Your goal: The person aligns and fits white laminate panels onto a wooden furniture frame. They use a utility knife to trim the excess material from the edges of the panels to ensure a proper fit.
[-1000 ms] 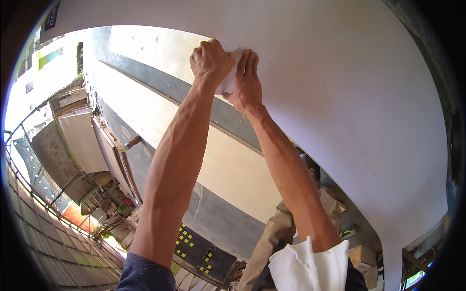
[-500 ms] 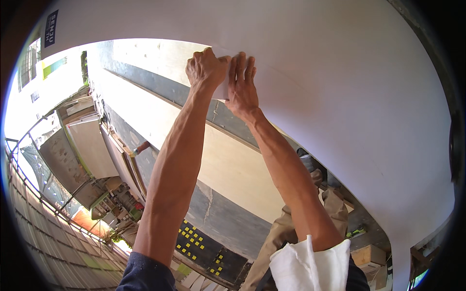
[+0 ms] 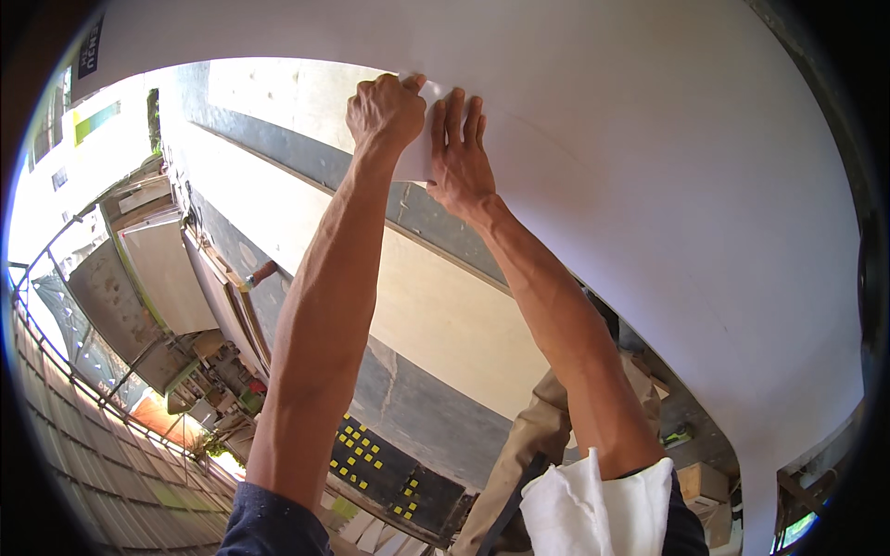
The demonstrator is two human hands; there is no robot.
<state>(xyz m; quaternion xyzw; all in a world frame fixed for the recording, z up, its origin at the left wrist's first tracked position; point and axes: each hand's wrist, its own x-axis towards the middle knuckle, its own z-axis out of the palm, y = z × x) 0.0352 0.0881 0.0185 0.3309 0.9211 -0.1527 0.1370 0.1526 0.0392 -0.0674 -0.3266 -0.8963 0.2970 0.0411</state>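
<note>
A large, thin white sheet (image 3: 667, 204) fills the upper and right part of the view, its near edge bending across. My left hand (image 3: 385, 113) is closed on that edge at the upper middle, thumb pointing right along the sheet. Just right of it, my right hand (image 3: 461, 157) lies on the sheet with fingers stretched out and slightly apart. Between and under the two hands a corner of the sheet hangs down. A faint line or crease runs rightward from there. A dark label (image 3: 90, 48) is on the sheet's far left end.
Beneath the sheet lie pale boards (image 3: 445, 320) on a dark grey surface (image 3: 426, 398). A bottle-like brown object (image 3: 262, 273) stands near its left side. More boards (image 3: 171, 273) lean at left. Yellow squares (image 3: 357, 454) mark a black panel. A wooden box (image 3: 705, 486) sits lower right.
Both hands appear slightly higher and further left in the view. My left hand has drawn a little away from the right, widening the gap between them.
</note>
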